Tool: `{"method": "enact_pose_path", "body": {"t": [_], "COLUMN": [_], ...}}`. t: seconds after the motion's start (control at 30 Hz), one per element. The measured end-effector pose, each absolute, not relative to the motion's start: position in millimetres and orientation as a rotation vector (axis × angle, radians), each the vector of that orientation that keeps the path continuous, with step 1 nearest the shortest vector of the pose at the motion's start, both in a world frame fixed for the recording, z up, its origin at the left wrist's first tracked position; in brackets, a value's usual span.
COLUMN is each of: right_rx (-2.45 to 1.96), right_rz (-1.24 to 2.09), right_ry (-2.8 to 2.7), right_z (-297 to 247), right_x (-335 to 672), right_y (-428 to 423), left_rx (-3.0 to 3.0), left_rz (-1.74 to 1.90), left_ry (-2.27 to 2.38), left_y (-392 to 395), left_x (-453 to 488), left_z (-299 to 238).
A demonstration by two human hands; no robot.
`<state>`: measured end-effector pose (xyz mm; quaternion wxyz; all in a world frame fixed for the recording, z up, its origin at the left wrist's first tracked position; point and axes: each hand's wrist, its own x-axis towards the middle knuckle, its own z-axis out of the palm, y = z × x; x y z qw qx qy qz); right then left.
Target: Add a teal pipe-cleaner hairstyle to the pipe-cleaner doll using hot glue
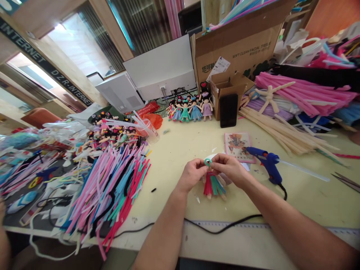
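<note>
Red and teal fuzzy strips form the flared skirt of the small pipe-cleaner doll (213, 185) before us, feet toward six o'clock on the pale yellow tabletop (168, 165). Our left hand (193, 171) and right hand (229, 168) meet at its upper end, thumbs and fingertips pinching a small round mint-green piece (207, 161) with a dark middle. Whether it is fastened to the doll, we cannot tell.

By our judgement the doll is well along: skirt and pale feet are in place, while the upper part, hidden by our fingers, seems the portion being worked. Between eleven and twelve o'clock from it stands a row of dark-haired fuzzy dolls in colourful dresses (185, 111), seemingly complete. At two o'clock lies a blue plastic glue gun (270, 165), which neither hand touches; at nine, a pile of loose multicoloured fuzzy strips (104, 191).
</note>
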<state>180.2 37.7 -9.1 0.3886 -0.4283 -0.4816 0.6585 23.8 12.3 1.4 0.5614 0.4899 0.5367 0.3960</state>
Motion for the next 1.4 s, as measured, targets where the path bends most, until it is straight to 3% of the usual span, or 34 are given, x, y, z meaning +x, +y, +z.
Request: {"method": "enact_pose_path", "body": {"t": [0.4,1.4], "right_rx": [-1.056,-1.028], "right_rz": [1.851,1.74], "right_ry": [-1.125,-1.156], "right_z": [-9.6,-7.1], "right_x": [184.4,184.0], "right_y": [38.5,38.0], "left_rx": [1.175,1.088], "left_rz": [0.957,0.967], "left_ry": [1.258,1.233], "left_y": [12.8,12.3], "left_x": [19.2,23.0], "left_z": [-4.3,-1.4]}}
